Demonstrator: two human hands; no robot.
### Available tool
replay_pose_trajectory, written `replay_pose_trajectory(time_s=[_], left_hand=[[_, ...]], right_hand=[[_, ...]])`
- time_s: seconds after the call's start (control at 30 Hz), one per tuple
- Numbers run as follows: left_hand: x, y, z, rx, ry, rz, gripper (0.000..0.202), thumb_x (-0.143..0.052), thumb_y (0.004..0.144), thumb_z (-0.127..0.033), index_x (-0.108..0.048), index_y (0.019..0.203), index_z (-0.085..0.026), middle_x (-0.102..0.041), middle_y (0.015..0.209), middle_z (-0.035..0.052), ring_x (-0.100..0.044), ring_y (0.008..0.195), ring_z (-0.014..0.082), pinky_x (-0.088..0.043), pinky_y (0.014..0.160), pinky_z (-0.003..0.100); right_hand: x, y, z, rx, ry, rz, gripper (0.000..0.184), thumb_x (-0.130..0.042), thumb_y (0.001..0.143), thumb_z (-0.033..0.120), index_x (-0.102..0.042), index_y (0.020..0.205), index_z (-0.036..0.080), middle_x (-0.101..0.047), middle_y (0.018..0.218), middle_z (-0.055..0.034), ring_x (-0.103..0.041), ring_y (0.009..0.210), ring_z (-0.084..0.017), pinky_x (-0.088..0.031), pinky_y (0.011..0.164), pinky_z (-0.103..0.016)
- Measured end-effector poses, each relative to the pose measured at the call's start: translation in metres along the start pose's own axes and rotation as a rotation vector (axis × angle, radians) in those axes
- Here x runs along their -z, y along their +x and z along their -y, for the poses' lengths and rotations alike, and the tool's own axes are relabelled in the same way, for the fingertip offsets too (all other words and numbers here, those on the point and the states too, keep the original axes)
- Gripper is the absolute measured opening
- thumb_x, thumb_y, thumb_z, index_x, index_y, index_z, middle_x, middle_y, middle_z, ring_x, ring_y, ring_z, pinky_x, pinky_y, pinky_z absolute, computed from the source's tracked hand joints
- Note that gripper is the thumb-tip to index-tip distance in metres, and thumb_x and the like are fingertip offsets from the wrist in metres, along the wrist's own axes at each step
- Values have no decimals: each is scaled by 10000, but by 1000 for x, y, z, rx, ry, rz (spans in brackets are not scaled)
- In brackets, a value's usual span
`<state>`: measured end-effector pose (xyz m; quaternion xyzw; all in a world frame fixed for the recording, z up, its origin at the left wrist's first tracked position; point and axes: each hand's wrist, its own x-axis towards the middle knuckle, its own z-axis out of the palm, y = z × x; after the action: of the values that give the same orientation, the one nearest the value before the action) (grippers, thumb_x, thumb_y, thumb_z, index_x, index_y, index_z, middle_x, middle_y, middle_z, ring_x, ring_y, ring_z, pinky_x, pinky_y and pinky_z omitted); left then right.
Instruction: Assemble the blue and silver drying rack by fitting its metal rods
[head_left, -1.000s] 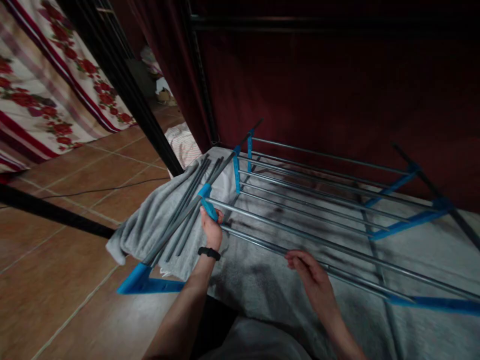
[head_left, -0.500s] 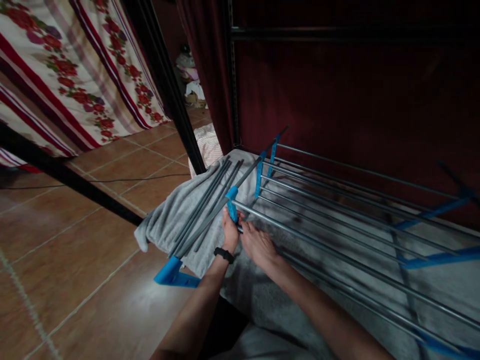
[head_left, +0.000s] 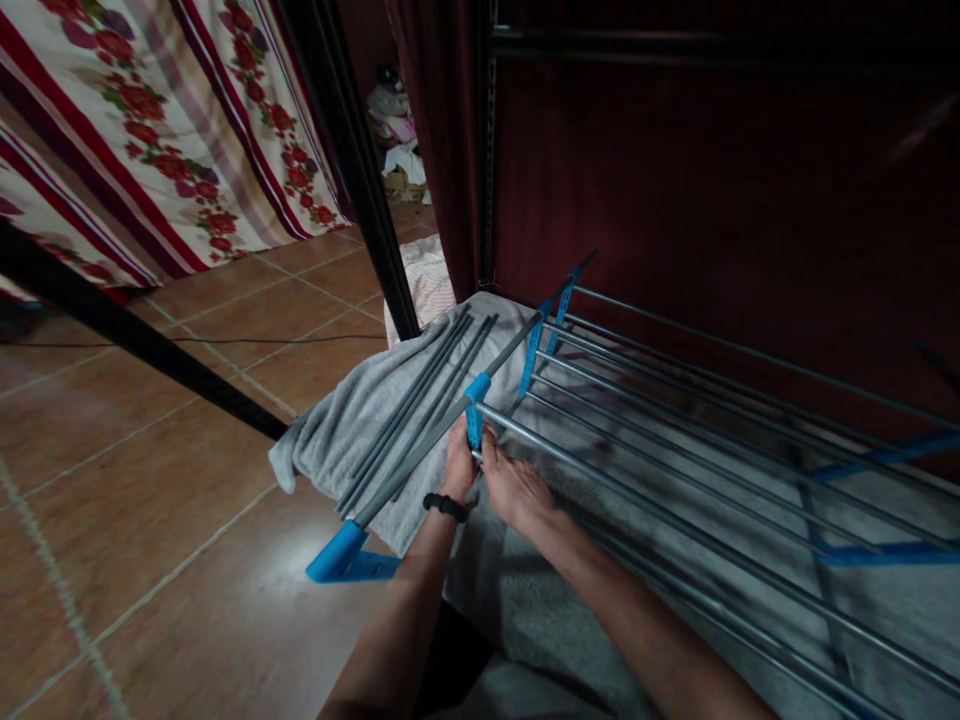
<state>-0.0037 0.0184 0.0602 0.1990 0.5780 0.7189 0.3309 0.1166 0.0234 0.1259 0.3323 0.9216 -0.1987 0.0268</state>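
Observation:
A rack of grey metal rods with blue plastic brackets, like a clothes drying rack (head_left: 592, 440), lies across a grey blanket (head_left: 319, 435). My left hand (head_left: 457, 468), with a black band on its wrist, is closed around the lower part of the nearest blue bracket (head_left: 475, 410). Close against it from the right, my right hand (head_left: 517, 485) pinches the end of a metal rod at the bracket's lower end. The fingertips partly hide where rod and bracket meet. A blue corner piece (head_left: 337, 555) caps the near end of the rack's side tube (head_left: 420, 450).
Several loose grey tubes (head_left: 409, 400) lie on the blanket, left of the rack. Black metal posts (head_left: 360, 170) and a slanting black bar (head_left: 150, 345) frame the left side. Beyond are a tiled floor (head_left: 187, 440), a thin cable and a flowered curtain (head_left: 172, 130).
The view has shifted slightly, so the rack appears a little farther right. Both hands stay at the same bracket, with the right fingers now closer against its lower end.

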Motion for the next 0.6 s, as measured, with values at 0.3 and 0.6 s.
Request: replay_pose_trajectory(time_s=[0.3, 0.6], left_hand=[[-5, -2, -11, 3, -17, -10, 484, -436, 1006, -393, -507, 557, -227, -564, 570, 21, -524, 573, 155, -478, 629, 289], [-6, -5, -12, 24, -30, -41, 471, -432, 998, -357, -590, 581, -208, -621, 601, 48, -551, 587, 170, -492, 655, 306]], right_hand=[[8, 0, 1, 14, 15, 5, 560, -268, 1055, 250, -248, 1606, 151, -674, 1347, -152, -724, 1016, -265, -531, 878, -393], [10, 5, 4, -53, 5, 59, 555, -340, 1071, 308, -270, 1604, 172, -732, 1234, -140, -725, 1046, -265, -535, 868, -383]])
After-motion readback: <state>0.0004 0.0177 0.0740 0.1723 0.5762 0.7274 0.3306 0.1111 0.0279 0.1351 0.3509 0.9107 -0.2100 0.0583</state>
